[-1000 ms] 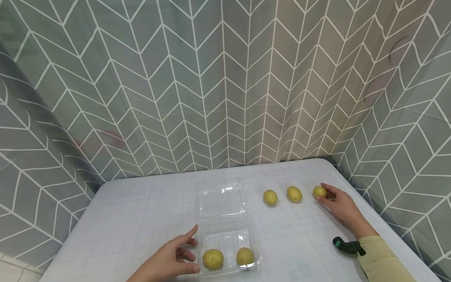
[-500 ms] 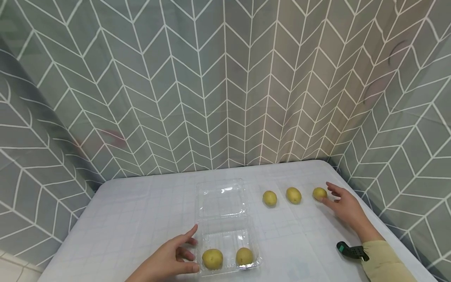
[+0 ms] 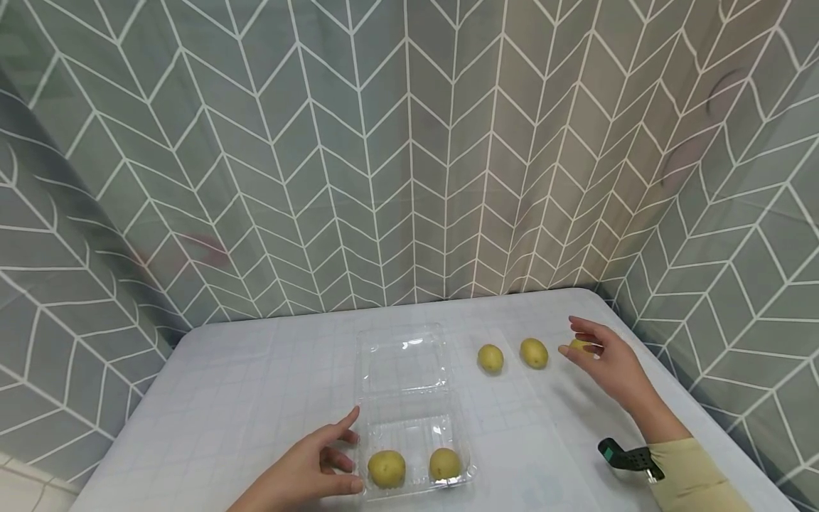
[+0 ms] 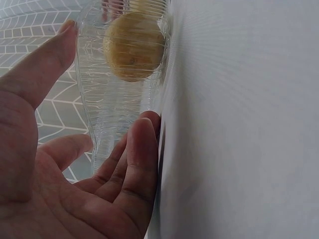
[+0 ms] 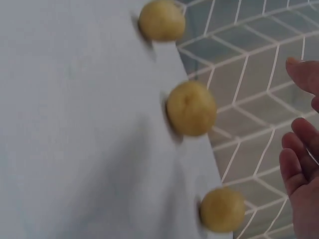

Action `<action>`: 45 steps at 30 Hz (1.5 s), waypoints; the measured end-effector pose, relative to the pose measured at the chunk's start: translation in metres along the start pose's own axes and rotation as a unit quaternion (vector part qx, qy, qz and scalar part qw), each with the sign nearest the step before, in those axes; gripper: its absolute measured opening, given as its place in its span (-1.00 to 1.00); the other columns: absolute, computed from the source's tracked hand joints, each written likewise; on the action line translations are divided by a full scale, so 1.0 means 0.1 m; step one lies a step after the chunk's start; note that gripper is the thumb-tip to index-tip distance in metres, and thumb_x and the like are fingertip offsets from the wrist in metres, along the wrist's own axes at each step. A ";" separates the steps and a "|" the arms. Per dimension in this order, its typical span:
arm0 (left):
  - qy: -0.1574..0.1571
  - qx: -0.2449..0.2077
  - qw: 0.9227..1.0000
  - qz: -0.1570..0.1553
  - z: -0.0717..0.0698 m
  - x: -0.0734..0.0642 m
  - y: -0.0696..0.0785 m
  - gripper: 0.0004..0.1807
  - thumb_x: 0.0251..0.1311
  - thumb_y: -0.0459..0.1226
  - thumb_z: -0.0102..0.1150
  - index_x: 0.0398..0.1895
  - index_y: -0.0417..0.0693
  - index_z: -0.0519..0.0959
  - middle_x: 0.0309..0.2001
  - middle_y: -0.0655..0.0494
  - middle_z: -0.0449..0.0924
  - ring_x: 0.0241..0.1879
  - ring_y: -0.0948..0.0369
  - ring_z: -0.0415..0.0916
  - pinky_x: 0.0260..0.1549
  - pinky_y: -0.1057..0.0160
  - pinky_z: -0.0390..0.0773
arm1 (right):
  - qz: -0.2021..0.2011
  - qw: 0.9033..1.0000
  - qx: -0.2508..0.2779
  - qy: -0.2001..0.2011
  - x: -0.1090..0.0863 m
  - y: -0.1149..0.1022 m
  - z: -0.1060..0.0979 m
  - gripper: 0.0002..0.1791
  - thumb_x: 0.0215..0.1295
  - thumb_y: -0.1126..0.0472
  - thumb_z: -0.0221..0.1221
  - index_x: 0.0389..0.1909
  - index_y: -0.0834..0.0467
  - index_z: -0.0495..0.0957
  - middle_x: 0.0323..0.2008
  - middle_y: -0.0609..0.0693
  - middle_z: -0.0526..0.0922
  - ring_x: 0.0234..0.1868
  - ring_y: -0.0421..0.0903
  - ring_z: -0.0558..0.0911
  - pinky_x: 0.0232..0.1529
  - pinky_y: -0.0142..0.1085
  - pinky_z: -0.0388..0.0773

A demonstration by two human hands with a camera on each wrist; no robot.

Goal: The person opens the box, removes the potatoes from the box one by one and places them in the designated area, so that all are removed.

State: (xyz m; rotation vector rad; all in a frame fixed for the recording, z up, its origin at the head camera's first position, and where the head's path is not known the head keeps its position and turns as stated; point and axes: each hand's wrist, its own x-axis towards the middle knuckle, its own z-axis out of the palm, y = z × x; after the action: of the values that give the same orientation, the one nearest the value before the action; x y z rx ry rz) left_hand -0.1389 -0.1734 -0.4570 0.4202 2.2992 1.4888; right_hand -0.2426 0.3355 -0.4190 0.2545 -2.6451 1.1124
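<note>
A clear plastic clamshell box (image 3: pixel 409 430) lies open at the front of the table, with two yellow potatoes (image 3: pixel 387 468) in its near part. My left hand (image 3: pixel 313 466) is at the box's left side; its thumb and forefinger, spread apart, touch or nearly touch the rim. Three more potatoes stand in a row to the right: a left one (image 3: pixel 490 359), a middle one (image 3: pixel 534 353) and a right one (image 3: pixel 580 345). Over the right potato hovers my right hand (image 3: pixel 611 366), partly hiding it from the head view. In the right wrist view nothing is between its fingers (image 5: pixel 291 162).
A white cloth covers the table (image 3: pixel 256 398). Behind it and along both sides hangs a grey curtain (image 3: pixel 409 178) with white zigzag lines. A black strapped device (image 3: pixel 623 455) is on the right wrist, by the sleeve.
My right hand was around the right potato, then drew back to its right, and has since lifted and moved left above it. The left hand and the box stay put.
</note>
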 end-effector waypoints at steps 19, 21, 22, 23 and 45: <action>-0.001 -0.014 1.000 0.002 0.00 0.00 0.01 0.06 0.04 -0.14 0.51 0.56 -0.04 0.08 0.15 -0.06 0.43 -0.15 0.12 0.56 -0.22 0.30 0.61 | -0.072 0.985 0.130 -0.091 -0.03 -0.62 0.42 -0.29 0.25 0.12 0.37 0.38 0.21 0.35 0.22 0.15 0.49 0.15 0.15 0.56 0.05 -0.31 0.55; -0.001 -0.016 1.000 0.004 0.00 0.00 0.01 0.05 0.05 -0.15 0.50 0.56 -0.04 0.08 0.16 -0.08 0.42 -0.15 0.11 0.55 -0.22 0.30 0.61 | -0.088 0.982 0.136 -0.095 -0.04 -0.68 0.46 -0.31 0.25 0.17 0.37 0.37 0.20 0.36 0.22 0.13 0.50 0.15 0.12 0.57 0.07 -0.27 0.55; -0.001 -0.016 1.000 0.004 0.00 0.00 0.01 0.05 0.05 -0.15 0.50 0.56 -0.03 0.08 0.16 -0.07 0.42 -0.15 0.12 0.55 -0.22 0.31 0.60 | -0.095 0.980 0.140 -0.100 -0.04 -0.71 0.48 -0.32 0.25 0.21 0.36 0.36 0.20 0.36 0.22 0.13 0.50 0.15 0.11 0.57 0.08 -0.25 0.54; -0.001 -0.016 1.000 0.003 0.00 0.00 0.01 0.06 0.05 -0.15 0.50 0.57 -0.02 0.08 0.16 -0.07 0.42 -0.15 0.12 0.55 -0.22 0.31 0.60 | -0.099 0.979 0.146 -0.104 -0.05 -0.74 0.50 -0.32 0.24 0.22 0.37 0.36 0.19 0.37 0.22 0.12 0.50 0.15 0.09 0.57 0.09 -0.24 0.53; -0.003 -0.020 1.000 0.006 0.00 0.00 0.00 0.05 0.06 -0.16 0.50 0.57 -0.01 0.08 0.17 -0.08 0.42 -0.14 0.12 0.56 -0.21 0.31 0.60 | -0.157 0.939 0.194 -0.236 -0.12 -1.30 0.87 -0.32 0.21 0.13 0.38 0.36 0.04 0.40 0.25 -0.01 0.48 0.17 0.00 0.56 0.16 -0.16 0.48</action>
State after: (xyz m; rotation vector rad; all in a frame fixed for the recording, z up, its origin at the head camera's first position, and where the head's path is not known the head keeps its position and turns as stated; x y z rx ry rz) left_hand -0.1390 -0.1733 -0.4573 0.4277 2.2622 1.5337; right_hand -0.2123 0.1837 -0.3930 1.1072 -2.5890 1.6059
